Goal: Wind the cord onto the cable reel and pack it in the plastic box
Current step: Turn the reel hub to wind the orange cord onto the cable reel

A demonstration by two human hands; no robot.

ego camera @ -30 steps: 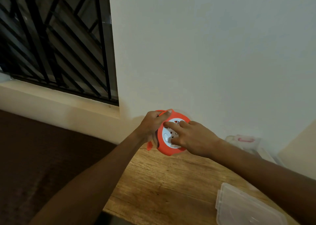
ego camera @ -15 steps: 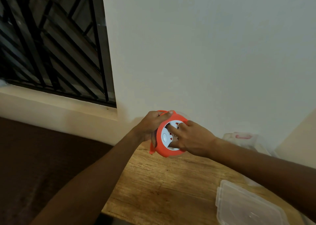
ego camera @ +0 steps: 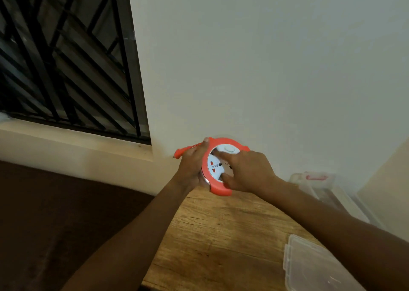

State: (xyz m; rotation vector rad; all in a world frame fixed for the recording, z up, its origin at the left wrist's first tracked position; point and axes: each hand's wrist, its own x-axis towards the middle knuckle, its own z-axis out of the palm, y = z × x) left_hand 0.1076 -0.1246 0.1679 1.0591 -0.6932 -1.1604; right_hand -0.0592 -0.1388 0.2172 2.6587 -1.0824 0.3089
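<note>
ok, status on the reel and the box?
Left hand grips cable reel rim, held above table. Right hand fingers on its white face. Plastic box open by wall, lid loose, path clear.

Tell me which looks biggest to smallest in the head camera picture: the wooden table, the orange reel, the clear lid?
1. wooden table
2. clear lid, partly cut off, nearer the camera
3. orange reel, partly covered by hands
</note>
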